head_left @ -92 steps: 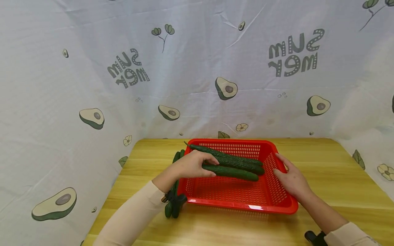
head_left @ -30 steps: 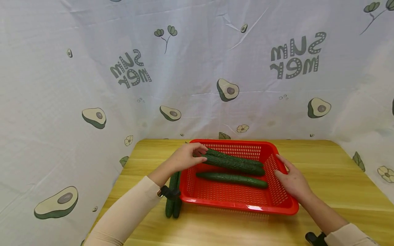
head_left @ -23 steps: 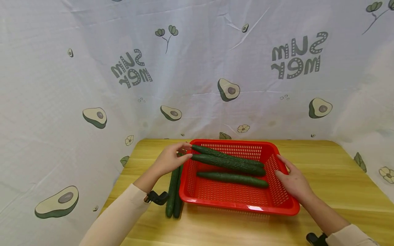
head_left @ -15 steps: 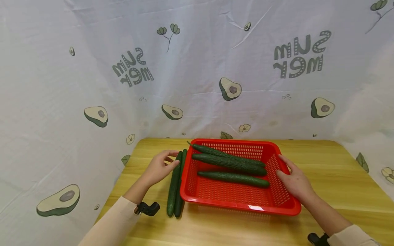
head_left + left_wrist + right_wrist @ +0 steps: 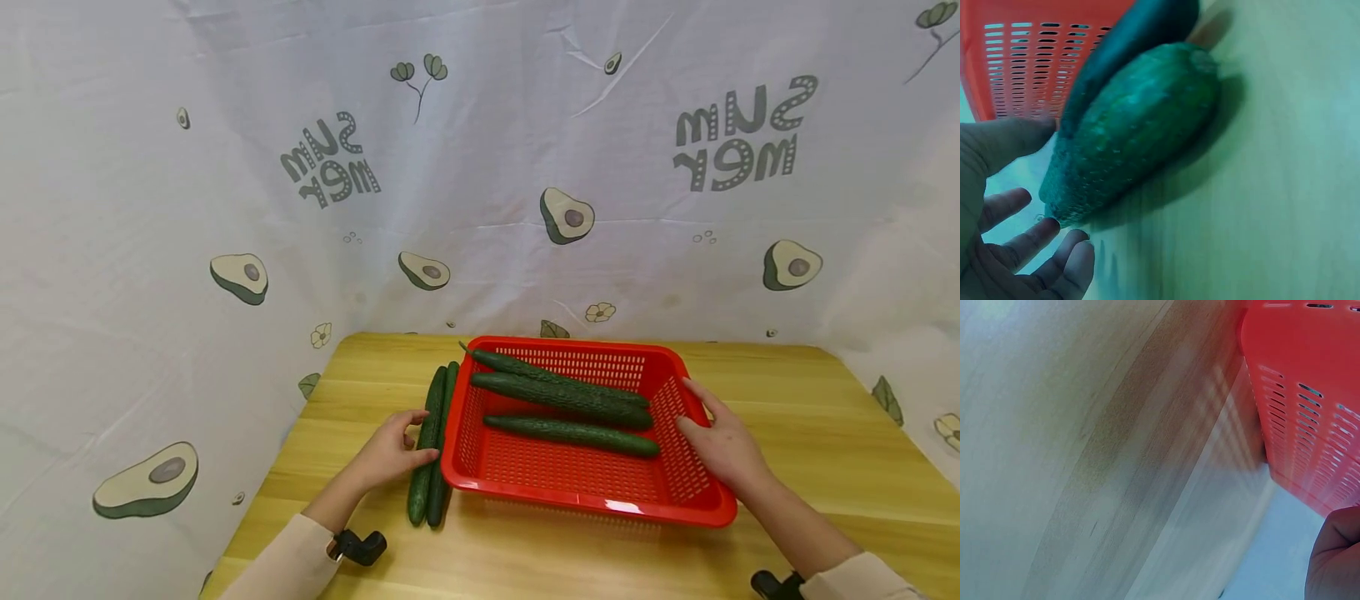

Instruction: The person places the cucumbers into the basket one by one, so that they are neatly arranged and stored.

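In the head view my left hand (image 5: 396, 451) is at the outer of two cucumbers lying side by side on the table, the outer cucumber (image 5: 417, 500) and the inner cucumber (image 5: 436, 503). The left wrist view shows its thumb (image 5: 1016, 140) and fingers parted around the far part of the cucumber (image 5: 1141, 119), not closed on it. My right hand (image 5: 723, 442) grips the right rim of the red plastic basket (image 5: 570, 501), thumb over the inside. Three cucumbers lie in the basket: a stemmed one (image 5: 510, 363) at the back, a middle one (image 5: 562, 398) and a front one (image 5: 570, 435).
The wooden table (image 5: 540, 562) holds the basket at its middle, right against the two loose cucumbers. A white printed cloth (image 5: 480, 167) hangs behind and beside the table. A black wrist mount (image 5: 360, 547) sits on the left wrist.
My left hand let go of the front cucumber in the basket, then moved left over the rim and down to the cucumbers on the table. The right hand stays on the rim.
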The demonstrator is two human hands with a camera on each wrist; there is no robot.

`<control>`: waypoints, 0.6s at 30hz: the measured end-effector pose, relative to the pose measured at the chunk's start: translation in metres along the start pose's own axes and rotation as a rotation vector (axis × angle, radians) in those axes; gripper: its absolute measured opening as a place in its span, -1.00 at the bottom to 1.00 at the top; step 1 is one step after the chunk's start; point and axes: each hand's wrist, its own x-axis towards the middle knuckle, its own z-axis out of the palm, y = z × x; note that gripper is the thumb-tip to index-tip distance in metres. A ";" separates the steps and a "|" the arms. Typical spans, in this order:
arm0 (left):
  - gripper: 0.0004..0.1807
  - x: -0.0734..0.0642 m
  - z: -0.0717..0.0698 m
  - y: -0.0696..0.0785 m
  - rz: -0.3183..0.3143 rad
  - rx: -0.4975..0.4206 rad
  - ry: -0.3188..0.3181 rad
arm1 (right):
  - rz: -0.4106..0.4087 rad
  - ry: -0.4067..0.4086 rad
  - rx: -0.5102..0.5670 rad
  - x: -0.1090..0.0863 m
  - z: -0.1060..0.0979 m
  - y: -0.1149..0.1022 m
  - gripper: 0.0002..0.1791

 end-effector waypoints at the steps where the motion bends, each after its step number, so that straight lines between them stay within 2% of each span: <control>1: -0.25 -0.001 0.001 -0.001 -0.006 0.002 -0.005 | 0.002 0.000 -0.001 0.000 0.000 0.000 -0.21; 11: -0.22 -0.012 -0.007 -0.011 -0.047 0.023 0.033 | 0.001 0.002 -0.002 0.002 0.000 0.002 -0.21; 18: -0.07 -0.020 -0.007 -0.012 -0.109 0.112 0.029 | 0.001 0.005 -0.003 0.002 0.000 0.003 -0.22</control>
